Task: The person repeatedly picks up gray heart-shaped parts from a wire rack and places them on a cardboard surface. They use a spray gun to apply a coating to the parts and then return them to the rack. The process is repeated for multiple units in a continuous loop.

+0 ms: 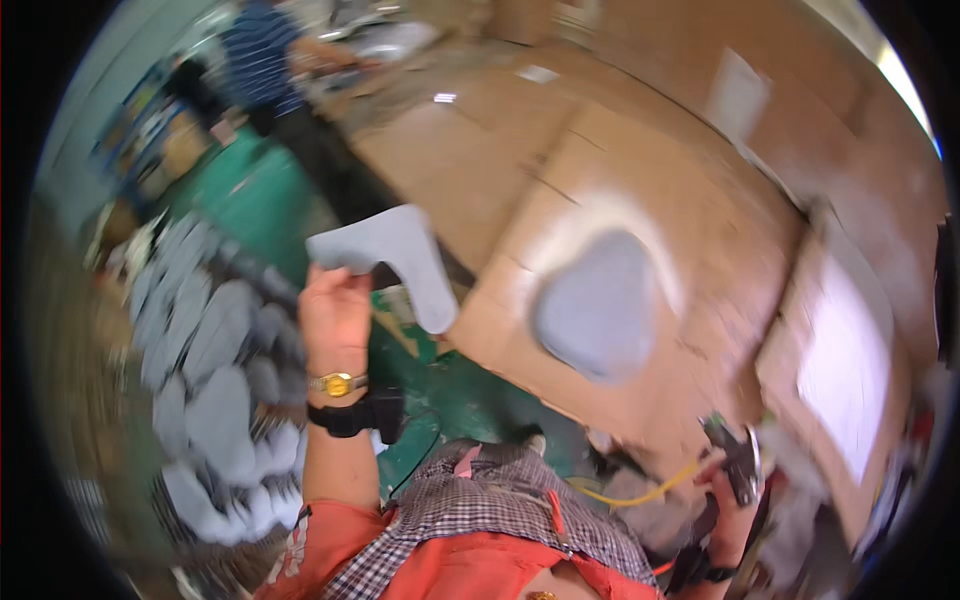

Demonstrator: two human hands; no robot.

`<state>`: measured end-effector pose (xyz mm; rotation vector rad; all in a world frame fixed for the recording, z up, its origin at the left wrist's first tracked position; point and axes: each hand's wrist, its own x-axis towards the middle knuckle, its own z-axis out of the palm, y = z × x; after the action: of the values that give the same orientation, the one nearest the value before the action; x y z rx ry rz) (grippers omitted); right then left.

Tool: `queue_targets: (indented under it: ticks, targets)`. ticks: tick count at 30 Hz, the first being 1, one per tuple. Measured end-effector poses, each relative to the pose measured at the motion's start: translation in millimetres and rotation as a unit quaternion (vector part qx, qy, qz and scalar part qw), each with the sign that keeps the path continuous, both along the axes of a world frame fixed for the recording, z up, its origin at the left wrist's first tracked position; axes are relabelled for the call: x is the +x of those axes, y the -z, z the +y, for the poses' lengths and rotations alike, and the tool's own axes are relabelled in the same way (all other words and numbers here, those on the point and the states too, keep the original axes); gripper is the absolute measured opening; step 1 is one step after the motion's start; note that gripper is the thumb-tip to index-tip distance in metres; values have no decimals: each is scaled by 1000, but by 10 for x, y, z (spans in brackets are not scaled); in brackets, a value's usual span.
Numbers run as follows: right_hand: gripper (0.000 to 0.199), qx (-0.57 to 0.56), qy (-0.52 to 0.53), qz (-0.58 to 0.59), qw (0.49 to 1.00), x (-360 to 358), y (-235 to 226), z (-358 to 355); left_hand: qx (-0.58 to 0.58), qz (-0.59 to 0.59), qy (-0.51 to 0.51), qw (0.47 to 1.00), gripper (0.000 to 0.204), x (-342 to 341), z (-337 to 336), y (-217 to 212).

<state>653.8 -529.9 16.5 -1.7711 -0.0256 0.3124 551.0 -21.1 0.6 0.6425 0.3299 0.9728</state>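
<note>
My left hand (335, 310) pinches one end of a flat grey curved piece (412, 262), shaped like a bent L. It is held up in the air, left of the cardboard-covered table. At the lower right, my right hand (728, 492) is closed around a metal spray gun (742, 462), with a yellow hose (640, 497) near it. Between the hands, a rounded grey pad (600, 305) lies on a cardboard sheet (515, 315). A pale, powdery-looking patch (620, 210) spreads around the pad's far side. Motion blur softens the fine detail.
Many similar grey pieces (215, 340) are heaped at my left. A person in a striped top (262, 60) stands at the far left, beside the table. Upright cardboard (660, 40) edges the back, and a white sheet (850, 350) leans at the right. The floor (450, 395) is green.
</note>
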Motion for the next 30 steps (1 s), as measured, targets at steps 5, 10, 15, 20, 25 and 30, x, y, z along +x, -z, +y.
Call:
queue_targets:
  ticks: [5,10,15,20,25,30]
  targets:
    - [28,-34,-230,-13,972,16,-100,811,-1,-41,-63,997,37,-858,-267,-627]
    - [23,-62,-297,127,944,-240,172,1534,63,-88,-148,983,40,-1923,-377,-1133]
    - [19,-97,-423,70,898,-368,130,2191,82,-94,-246,961,38,-2842,-287,-1324]
    - [24,-9,-471,70,879,-1178,-263,2885,53,-44,-346,936,30,-3869,377,-1256]
    - [37,-38,-542,57,838,-1516,-48,3194,55,-29,-414,908,28,-5237,1356,-1139]
    - [37,-55,-549,58,832,-1943,-165,3508,77,7,-505,860,32,-5962,1677,-991]
